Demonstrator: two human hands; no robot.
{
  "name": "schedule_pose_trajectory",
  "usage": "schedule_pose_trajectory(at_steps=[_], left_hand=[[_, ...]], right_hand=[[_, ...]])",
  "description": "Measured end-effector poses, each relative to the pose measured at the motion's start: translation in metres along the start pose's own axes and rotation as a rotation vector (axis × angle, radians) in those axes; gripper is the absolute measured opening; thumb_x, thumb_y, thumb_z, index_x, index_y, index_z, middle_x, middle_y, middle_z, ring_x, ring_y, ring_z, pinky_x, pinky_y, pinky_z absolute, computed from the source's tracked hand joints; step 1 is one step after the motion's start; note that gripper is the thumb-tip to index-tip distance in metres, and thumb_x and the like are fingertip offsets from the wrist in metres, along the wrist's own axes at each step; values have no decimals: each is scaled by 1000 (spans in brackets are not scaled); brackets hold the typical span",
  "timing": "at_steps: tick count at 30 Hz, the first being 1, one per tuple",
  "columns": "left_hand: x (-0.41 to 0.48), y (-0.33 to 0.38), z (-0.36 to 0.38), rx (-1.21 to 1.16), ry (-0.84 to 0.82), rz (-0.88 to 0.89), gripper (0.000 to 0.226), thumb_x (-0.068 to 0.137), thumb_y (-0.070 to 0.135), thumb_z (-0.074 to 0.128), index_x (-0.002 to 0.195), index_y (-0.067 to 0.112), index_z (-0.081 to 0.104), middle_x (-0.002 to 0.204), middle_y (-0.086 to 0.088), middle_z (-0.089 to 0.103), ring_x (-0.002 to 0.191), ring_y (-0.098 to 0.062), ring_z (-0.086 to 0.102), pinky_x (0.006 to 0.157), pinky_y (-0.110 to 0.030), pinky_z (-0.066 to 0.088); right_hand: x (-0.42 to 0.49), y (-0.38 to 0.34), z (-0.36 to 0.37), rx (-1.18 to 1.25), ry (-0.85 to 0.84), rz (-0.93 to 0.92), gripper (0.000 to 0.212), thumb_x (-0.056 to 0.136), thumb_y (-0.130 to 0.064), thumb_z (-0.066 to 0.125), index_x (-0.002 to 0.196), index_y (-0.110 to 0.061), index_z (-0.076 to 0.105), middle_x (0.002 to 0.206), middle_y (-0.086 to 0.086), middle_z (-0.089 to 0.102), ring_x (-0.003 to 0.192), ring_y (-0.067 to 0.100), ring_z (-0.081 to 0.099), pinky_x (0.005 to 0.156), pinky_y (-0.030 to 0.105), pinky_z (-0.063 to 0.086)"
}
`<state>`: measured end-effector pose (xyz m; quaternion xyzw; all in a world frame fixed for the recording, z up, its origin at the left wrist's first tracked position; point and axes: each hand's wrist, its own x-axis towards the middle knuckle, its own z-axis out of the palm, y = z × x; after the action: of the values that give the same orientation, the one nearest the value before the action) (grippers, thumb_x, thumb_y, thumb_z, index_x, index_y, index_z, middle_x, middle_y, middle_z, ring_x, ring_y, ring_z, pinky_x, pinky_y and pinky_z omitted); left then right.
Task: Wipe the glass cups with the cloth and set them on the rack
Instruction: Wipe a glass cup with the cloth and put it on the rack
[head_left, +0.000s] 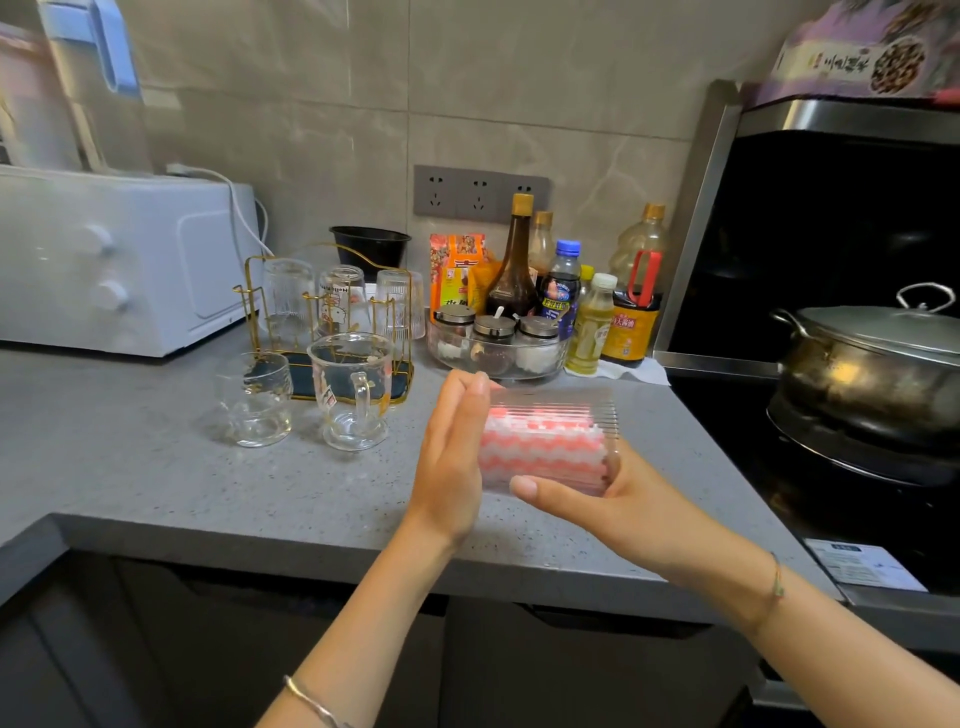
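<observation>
A ribbed glass cup (550, 410) lies on its side between my hands above the counter, with a pink and white cloth (543, 449) stuffed inside it. My left hand (454, 457) presses its flat palm and straight fingers against the cup's left end. My right hand (587, 499) cups the glass from below and the right, thumb curled along its front. A gold wire rack (254, 317) at the back holds three upturned glasses (343, 301). Two upright glass mugs, a small one (254, 400) and a handled one (356, 389), stand in front of the rack.
A white microwave (114, 260) sits at the left. Condiment bottles (514, 265) and a clear tray of spice jars (493, 343) stand behind my hands. A black hob with a lidded metal pot (872, 364) is at the right. The grey counter's front edge (260, 540) runs below my wrists.
</observation>
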<state>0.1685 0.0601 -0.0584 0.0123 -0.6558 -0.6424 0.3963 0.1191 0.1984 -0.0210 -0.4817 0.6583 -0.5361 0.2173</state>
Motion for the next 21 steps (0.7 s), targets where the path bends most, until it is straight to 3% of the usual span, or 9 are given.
schedule_pose_trajectory(at_steps=[2,3,6,9,11,13,16,19,21], left_hand=[[1,-2,-1,-1,-14,84,56,90,49,39,95,-6,47,88,-18,51,81,-30,50,77,-31,43],[1,0,0,-4,-20,106,58,90,47,38,98,-9,46,90,-22,47,80,-31,48,76,-30,43],[2,3,1,0,-28,112,44,96,30,33,102,-12,47,84,-13,49,78,-12,52,71,-14,45],[2,0,1,-50,-47,93,42,96,31,31,107,-6,48,89,-3,56,82,-6,60,74,-17,49],[5,-1,-3,-40,-55,-5,49,92,48,37,112,5,51,99,-4,59,92,-10,61,84,-28,51],[6,4,-8,-8,-132,-221,60,84,70,39,117,24,56,117,0,64,106,-14,63,93,-41,53],[3,13,-9,-49,-269,-474,73,87,76,22,119,26,64,110,-6,73,87,-19,72,72,-38,60],[4,9,-1,-61,-82,-451,71,88,72,29,127,20,59,107,-8,73,73,-13,70,55,-25,53],[5,5,3,-6,55,-354,71,85,76,38,135,27,51,121,-4,66,96,-14,68,72,-29,57]], right_hand=[[0,-1,0,37,17,0,30,82,-9,68,104,-30,64,102,-17,72,98,-1,67,79,8,48],[0,-2,0,66,35,-1,31,80,-9,70,103,-28,65,102,-14,73,97,1,68,79,9,49],[0,-2,0,128,116,-32,32,72,-12,74,100,-24,68,97,-10,75,93,4,70,74,11,51],[2,-5,0,92,209,-112,34,65,-13,78,96,-21,69,93,-9,75,89,4,71,73,12,52],[3,-3,0,35,283,-174,33,64,-10,80,94,-19,70,89,-12,75,85,2,70,71,10,51],[4,0,-2,-36,340,-207,33,65,-11,81,95,-18,70,88,-15,74,84,0,70,70,9,51],[5,2,-4,-179,290,-257,32,68,-13,80,97,-22,71,91,-21,73,87,-2,69,73,8,51],[8,3,-2,-229,193,-219,34,73,-19,77,103,-31,66,96,-29,70,93,-7,66,77,6,48],[8,4,3,-278,146,-215,34,78,-20,73,107,-36,63,100,-35,66,99,-11,62,82,3,44]])
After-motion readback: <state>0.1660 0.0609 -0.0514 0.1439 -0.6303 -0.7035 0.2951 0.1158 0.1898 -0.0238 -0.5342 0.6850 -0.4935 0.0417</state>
